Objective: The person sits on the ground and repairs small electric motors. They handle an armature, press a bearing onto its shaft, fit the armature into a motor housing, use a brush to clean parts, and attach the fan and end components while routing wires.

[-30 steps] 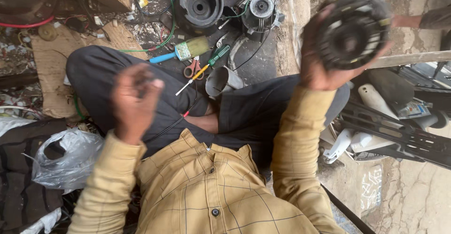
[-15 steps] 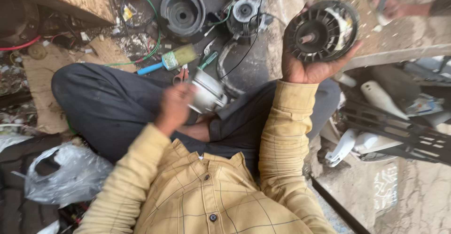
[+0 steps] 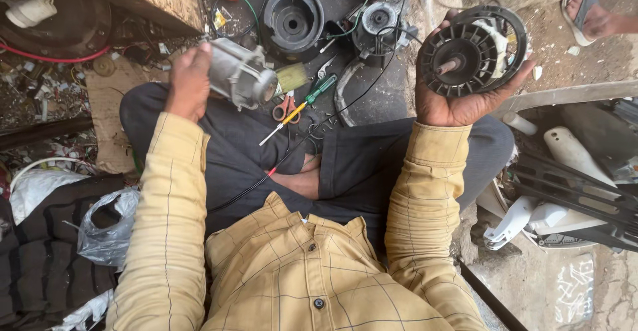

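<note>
1. Two hands are raised over a cluttered workshop floor as a person in a yellow checked shirt sits cross-legged among motor parts; the left hand point(image 3: 188, 82) is clamped around a grey metal motor body point(image 3: 242, 75), held up just above the left knee.
2. Well apart to the right, the right hand point(image 3: 458, 98) cups a round black ribbed fan housing point(image 3: 473, 50) from beneath, fingers closed on its rim, its central shaft facing the camera.
3. Scissors point(image 3: 286, 108) and a green-handled screwdriver point(image 3: 306, 105) lie on the floor between the knees, near a black wire point(image 3: 332, 115).
4. Judging by the pose, the work stands at the fitting stage: both halves are in hand, not yet joined. Bringing them together would call for lining shaft and bore squarely.
</note>
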A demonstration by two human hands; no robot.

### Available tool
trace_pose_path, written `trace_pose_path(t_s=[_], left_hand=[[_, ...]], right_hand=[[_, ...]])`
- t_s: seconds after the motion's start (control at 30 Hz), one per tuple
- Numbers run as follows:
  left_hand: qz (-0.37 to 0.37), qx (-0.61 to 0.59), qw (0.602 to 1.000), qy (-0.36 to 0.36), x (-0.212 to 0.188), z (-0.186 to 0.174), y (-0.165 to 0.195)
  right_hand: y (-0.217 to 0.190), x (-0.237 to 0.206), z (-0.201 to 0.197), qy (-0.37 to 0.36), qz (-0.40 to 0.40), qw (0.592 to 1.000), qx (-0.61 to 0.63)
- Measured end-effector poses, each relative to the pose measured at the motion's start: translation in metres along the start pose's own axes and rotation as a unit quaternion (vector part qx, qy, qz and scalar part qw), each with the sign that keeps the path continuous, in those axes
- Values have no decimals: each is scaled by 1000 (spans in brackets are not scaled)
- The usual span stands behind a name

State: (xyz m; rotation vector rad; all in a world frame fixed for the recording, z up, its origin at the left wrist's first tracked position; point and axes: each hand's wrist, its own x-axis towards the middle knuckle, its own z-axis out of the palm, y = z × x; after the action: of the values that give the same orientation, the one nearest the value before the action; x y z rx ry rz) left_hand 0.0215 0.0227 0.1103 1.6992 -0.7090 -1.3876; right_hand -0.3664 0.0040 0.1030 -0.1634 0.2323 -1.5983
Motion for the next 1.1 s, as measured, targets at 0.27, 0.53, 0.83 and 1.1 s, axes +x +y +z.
trace_pose_path(t_s=[0.27, 0.53, 0.83, 1.1], left_hand=[[10, -242, 968, -65, 5, 8, -24], [552, 365, 736, -145, -48, 92, -57], [649, 436, 588, -207, -73, 133, -84], [369, 488, 790, -38, -48, 70, -88]], right_hand=[[1, 3, -9, 39, 16, 999, 25], [-4, 3, -14, 21, 25, 999, 8], [-12, 3, -28, 18, -21, 1000, -4], [-17, 2, -53, 24, -40, 999, -12]])
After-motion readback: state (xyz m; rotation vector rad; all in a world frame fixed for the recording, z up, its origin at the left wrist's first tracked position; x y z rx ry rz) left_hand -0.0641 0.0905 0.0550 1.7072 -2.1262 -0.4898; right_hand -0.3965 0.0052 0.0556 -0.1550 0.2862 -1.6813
